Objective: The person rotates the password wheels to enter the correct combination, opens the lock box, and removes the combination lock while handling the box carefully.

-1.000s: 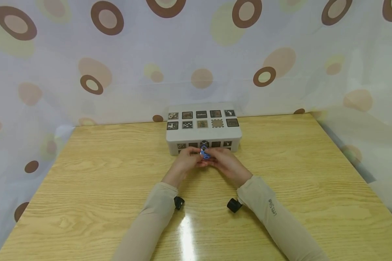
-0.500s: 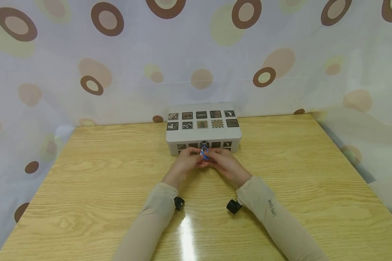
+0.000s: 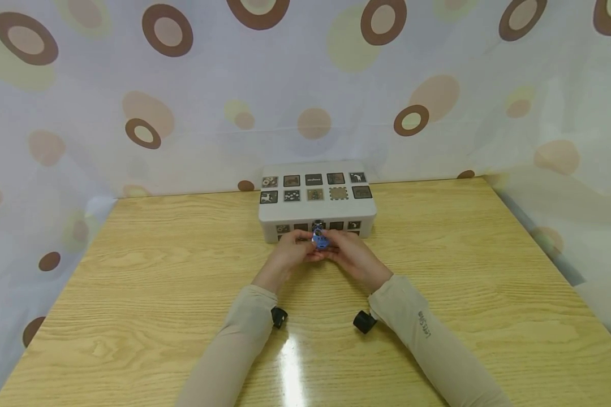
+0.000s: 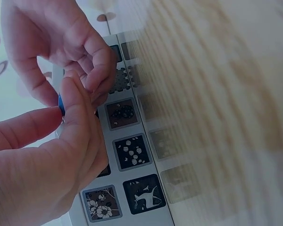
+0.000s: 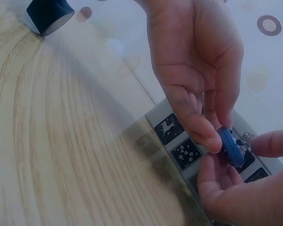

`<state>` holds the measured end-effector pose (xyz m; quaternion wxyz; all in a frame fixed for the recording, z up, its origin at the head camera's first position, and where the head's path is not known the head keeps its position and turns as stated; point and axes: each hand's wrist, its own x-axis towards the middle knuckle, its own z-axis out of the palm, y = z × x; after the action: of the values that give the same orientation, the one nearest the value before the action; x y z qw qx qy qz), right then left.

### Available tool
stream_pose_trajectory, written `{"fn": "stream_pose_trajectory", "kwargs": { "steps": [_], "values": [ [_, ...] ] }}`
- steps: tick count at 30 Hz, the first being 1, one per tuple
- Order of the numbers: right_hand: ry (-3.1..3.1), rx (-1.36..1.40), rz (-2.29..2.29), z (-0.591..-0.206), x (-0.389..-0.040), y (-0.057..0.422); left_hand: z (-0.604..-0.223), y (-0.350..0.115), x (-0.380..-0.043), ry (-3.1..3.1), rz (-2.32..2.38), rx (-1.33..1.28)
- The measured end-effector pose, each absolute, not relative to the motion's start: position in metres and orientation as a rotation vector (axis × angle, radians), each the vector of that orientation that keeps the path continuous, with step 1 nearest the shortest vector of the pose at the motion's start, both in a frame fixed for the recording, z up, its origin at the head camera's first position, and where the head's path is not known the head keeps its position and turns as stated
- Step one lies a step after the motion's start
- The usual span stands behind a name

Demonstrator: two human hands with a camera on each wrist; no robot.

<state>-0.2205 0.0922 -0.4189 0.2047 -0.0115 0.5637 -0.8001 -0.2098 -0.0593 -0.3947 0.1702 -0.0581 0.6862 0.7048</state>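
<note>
Just under the metal clasp [image 3: 318, 224] on the front of the white box [image 3: 315, 210], a small blue padlock [image 3: 322, 242] is held between both hands. My left hand [image 3: 289, 251] pinches it from the left side. From the other side, my right hand [image 3: 351, 251] grips it with thumb and fingers. In the right wrist view the padlock [image 5: 231, 147] shows edge-on between the fingers, bright metal beside it. Fingers hide most of it in the left wrist view, where just a sliver of blue shows.
The box carries dark picture squares and stands at the back of a wooden table [image 3: 158, 282]. Behind it hangs a patterned curtain [image 3: 285, 85]. A black camera [image 3: 279, 317] sits at the left wrist and another black camera [image 3: 365, 321] at the right.
The padlock turns a little in the fingers: broad a second ago, narrower and ring-like half a second ago, broad again now. Hands, arms and box stay in place.
</note>
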Motion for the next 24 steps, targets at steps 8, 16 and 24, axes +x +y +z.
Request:
{"fn": "stream_pose_trajectory", "kwargs": {
  "steps": [8, 16, 24],
  "values": [
    [1.622, -0.083, -2.175, -0.4197, -0.2215, 0.0920, -0.3934, -0.0590, -0.2097, 1.964, 1.982, -0.162],
    [1.673, -0.107, -2.148, -0.4210, -0.2226, 0.0906, -0.3946, -0.0590, -0.2099, 1.955, 1.986, -0.144],
    [1.662, -0.078, -2.171, -0.4202, -0.2230, 0.0891, -0.3961, -0.0586, -0.2113, 1.931, 2.010, -0.154]
  ]
}}
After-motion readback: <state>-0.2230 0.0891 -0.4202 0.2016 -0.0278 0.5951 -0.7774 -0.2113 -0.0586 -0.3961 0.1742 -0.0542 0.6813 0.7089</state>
